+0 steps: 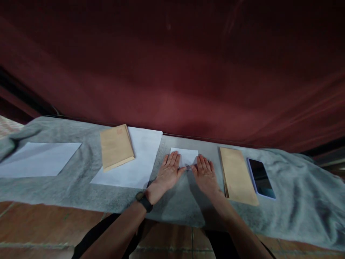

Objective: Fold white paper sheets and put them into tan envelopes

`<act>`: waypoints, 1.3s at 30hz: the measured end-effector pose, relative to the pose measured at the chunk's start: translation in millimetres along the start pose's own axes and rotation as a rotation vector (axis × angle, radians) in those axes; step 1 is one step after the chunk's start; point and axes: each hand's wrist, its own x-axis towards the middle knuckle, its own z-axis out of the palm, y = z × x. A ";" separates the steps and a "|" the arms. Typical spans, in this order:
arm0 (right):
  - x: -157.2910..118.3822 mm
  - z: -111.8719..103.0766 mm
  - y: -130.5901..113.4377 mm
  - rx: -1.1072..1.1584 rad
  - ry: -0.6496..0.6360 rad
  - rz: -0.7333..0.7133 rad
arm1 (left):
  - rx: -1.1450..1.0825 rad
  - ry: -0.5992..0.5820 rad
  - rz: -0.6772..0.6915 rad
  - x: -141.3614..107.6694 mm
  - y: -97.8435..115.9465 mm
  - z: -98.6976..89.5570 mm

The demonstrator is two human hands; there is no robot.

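A small white sheet of paper, seemingly folded, lies on the grey cloth in front of me. My left hand rests flat on its left side, fingers stretched out and pointing away from me. On the right side of the same paper, my right hand is also flat with fingers extended. The two thumbs come close together at the paper's near edge, and the palms and fingers hide its lower corners. Neither hand grips anything. A dark watch is on my left wrist.
Left of my hands, a stack of brown envelopes sits on large white sheets. Another white sheet lies farther left. To the right are more brown envelopes and a phone. A dark red surface rises behind the grey cloth.
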 end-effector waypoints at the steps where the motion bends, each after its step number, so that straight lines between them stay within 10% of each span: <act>1: 3.0 0.2 -2.1 0.007 0.003 0.009 | 0.007 0.001 -0.018 3.3 -0.4 0.4; 39: 33.2 18.5 -8.6 0.023 0.021 0.120 | 0.102 0.053 -0.275 26.7 -1.6 10.8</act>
